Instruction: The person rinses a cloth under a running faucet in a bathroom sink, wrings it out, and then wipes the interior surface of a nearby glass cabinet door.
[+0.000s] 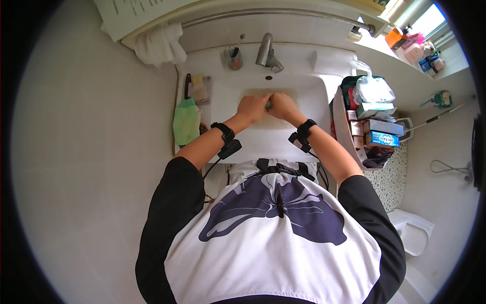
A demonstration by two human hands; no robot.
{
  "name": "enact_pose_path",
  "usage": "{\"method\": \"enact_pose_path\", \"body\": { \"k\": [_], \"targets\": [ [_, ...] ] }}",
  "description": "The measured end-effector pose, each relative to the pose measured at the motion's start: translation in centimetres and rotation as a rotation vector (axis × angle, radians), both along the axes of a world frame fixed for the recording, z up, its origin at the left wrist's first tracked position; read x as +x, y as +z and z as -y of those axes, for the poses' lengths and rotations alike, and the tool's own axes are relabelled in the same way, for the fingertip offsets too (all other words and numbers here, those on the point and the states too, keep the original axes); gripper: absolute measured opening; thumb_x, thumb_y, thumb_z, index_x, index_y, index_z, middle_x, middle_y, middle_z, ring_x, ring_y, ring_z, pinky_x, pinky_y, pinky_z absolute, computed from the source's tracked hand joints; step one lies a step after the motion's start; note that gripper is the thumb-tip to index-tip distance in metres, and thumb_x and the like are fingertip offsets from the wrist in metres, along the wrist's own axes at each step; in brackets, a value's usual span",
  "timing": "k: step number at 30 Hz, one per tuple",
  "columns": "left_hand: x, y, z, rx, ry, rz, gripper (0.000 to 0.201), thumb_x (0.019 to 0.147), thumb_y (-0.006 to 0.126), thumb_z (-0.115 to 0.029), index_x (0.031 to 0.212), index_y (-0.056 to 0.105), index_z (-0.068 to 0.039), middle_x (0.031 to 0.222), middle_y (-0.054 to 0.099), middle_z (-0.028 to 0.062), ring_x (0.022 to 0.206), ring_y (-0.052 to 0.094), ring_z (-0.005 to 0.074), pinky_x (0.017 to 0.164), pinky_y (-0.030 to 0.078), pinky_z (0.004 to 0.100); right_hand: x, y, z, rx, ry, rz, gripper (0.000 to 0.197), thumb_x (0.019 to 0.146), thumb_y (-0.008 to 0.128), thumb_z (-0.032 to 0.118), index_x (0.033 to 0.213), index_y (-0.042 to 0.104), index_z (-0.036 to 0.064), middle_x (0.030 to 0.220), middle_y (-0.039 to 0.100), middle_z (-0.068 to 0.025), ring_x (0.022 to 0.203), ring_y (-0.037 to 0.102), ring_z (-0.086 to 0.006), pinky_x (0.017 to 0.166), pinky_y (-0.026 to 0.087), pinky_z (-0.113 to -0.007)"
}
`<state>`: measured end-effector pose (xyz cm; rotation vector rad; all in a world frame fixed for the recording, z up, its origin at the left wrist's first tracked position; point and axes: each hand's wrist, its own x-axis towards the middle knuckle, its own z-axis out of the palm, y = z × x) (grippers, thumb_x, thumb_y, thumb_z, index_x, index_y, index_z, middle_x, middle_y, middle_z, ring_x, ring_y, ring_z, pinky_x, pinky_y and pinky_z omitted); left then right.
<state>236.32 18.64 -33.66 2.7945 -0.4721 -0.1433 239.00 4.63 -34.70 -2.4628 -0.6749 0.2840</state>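
Over the white sink (pixel 223 109), my left hand (pixel 251 108) and my right hand (pixel 284 107) meet, both closed. Between them shows a sliver of a small grey-green thing (pixel 268 105); my fingers cover most of it, so its kind is hidden. Below the hands, the middle of the basin looks cloudy, as if with water. The metal faucet (pixel 265 50) stands beyond the hands at the back of the sink. Each wrist wears a black strap with a small box on it.
A green cloth (pixel 187 121) and a small tray (pixel 201 90) lie on the sink's left ledge. Behind them stands a clear cup (pixel 234 58). A packed bin of boxes and bags (pixel 372 124) sits close by my right forearm. A white towel (pixel 162 45) hangs at the back left.
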Motion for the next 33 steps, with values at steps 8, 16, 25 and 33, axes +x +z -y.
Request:
{"method": "enact_pose_path", "body": {
  "k": [8, 16, 25, 33],
  "targets": [
    [-1.7, -0.7, -2.2, 0.044, -0.279, 0.239, 0.035, 0.068, 0.062, -0.018, 0.101, 0.052, -0.013, 0.075, 0.061, 0.0067, 0.066, 0.06, 0.0253, 0.053, 0.046, 0.0345, -0.9, 0.4, 1.9, 0.19, 0.081, -0.682, 0.035, 0.063, 0.07, 0.015, 0.094, 0.059, 0.0018, 0.075, 0.064, -0.0115, 0.064, 0.06, -0.0271, 0.057, 0.046, -0.041],
    [-9.1, 2.2, -5.3, -0.01, 0.433, -0.105, 0.038, 0.073, 0.058, -0.016, 0.109, 0.046, -0.013, 0.077, 0.062, 0.0128, 0.069, 0.059, 0.0332, 0.057, 0.047, 0.0407, -6.9, -1.8, 9.7, 0.124, -0.225, -0.085, 0.054, 0.068, 0.066, 0.014, 0.117, 0.049, 0.0027, 0.122, 0.044, -0.023, 0.109, 0.044, -0.0354, 0.093, 0.036, -0.04],
    [-19.6, 3.2, -5.9, -0.405, 0.966, -0.127, 0.051, 0.075, 0.062, -0.02, 0.119, 0.041, -0.008, 0.09, 0.062, 0.0182, 0.079, 0.06, 0.0354, 0.064, 0.046, 0.0397, -11.0, -2.9, 12.9, -0.01, -0.113, -0.06, 0.036, 0.071, 0.06, 0.011, 0.106, 0.055, 0.0003, 0.115, 0.048, -0.0206, 0.109, 0.043, -0.0347, 0.092, 0.035, -0.041],
    [-23.7, 3.9, -2.6, -0.308, 0.999, -0.069, 0.045, 0.074, 0.062, -0.02, 0.115, 0.044, -0.009, 0.084, 0.061, 0.0185, 0.075, 0.059, 0.0354, 0.061, 0.046, 0.041, -11.7, -2.0, 12.6, 0.013, -0.061, 0.049, 0.04, 0.072, 0.058, 0.008, 0.111, 0.051, 0.0021, 0.117, 0.047, -0.02, 0.109, 0.042, -0.036, 0.092, 0.035, -0.041]
  ]
}}
